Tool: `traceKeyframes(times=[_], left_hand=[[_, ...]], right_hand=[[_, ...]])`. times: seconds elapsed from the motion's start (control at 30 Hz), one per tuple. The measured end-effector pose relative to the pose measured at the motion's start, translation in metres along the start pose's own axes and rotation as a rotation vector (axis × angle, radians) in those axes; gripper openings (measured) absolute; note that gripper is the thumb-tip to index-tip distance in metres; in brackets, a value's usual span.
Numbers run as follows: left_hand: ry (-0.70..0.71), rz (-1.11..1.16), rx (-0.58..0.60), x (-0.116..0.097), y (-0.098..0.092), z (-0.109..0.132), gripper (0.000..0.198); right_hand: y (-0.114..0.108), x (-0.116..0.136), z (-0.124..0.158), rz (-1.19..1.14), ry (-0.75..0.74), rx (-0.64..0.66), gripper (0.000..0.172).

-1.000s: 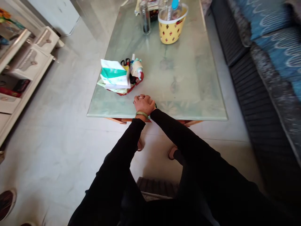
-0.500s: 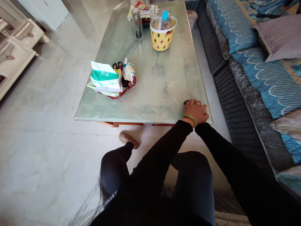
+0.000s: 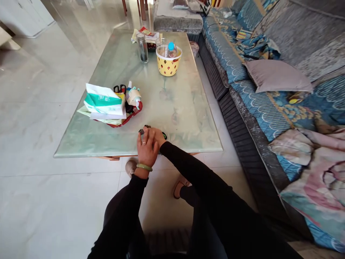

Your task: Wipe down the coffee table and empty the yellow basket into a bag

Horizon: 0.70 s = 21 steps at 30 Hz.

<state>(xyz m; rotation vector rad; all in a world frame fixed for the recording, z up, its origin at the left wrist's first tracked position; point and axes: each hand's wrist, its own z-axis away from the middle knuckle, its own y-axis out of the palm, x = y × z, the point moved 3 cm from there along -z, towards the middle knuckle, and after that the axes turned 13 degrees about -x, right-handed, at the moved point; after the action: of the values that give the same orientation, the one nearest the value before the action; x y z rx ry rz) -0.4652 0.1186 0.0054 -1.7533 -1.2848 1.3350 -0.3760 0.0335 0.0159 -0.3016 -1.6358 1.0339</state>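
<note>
My left hand point(image 3: 146, 149), with a ring and a green bangle, hovers at the front edge of the glass table point(image 3: 188, 118). Its fingers are curled, and a small dark thing point(image 3: 141, 131) shows at the fingertips. My right hand point(image 3: 158, 137) lies just behind it and is mostly covered by it. The right hand is closed, and a black and green bit point(image 3: 164, 136) pokes out at its right side on the glass. Both sleeves are black.
A red tray point(image 3: 132, 116) left of the hands holds a green and white packet point(image 3: 104, 102), scissors and small bottles. A yellow basket point(image 3: 168, 64) with a bottle and a dark jar point(image 3: 142, 48) stand farther back. A blue sofa point(image 3: 258, 97) with cushions runs along the right.
Both hands slid from the table's front right corner back left to the middle of the front edge. The left hand has lifted off the right. The camera has tilted up.
</note>
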Motion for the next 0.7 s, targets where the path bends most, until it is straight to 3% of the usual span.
traceKeyframes(times=[0.1, 0.27, 0.37, 0.5, 0.7], left_hand=[[0.0, -0.03, 0.03, -0.003, 0.006, 0.003, 0.058], [0.067, -0.086, 0.109, -0.012, 0.019, -0.011, 0.052], [0.097, -0.091, 0.146, -0.021, 0.025, -0.02, 0.051], [0.09, -0.091, 0.178, -0.028, 0.029, -0.023, 0.051], [0.058, -0.061, 0.196, -0.032, 0.024, -0.021, 0.051]], right_hand=[[-0.016, -0.059, -0.038, 0.148, 0.116, -0.164, 0.042], [-0.079, -0.18, -0.095, 0.418, 0.352, -0.402, 0.044], [-0.103, -0.22, -0.106, 0.463, 0.428, -0.463, 0.041], [-0.118, -0.243, -0.067, 0.502, 0.596, -0.501, 0.036], [-0.117, -0.238, 0.071, 0.589, 0.861, -0.486, 0.038]])
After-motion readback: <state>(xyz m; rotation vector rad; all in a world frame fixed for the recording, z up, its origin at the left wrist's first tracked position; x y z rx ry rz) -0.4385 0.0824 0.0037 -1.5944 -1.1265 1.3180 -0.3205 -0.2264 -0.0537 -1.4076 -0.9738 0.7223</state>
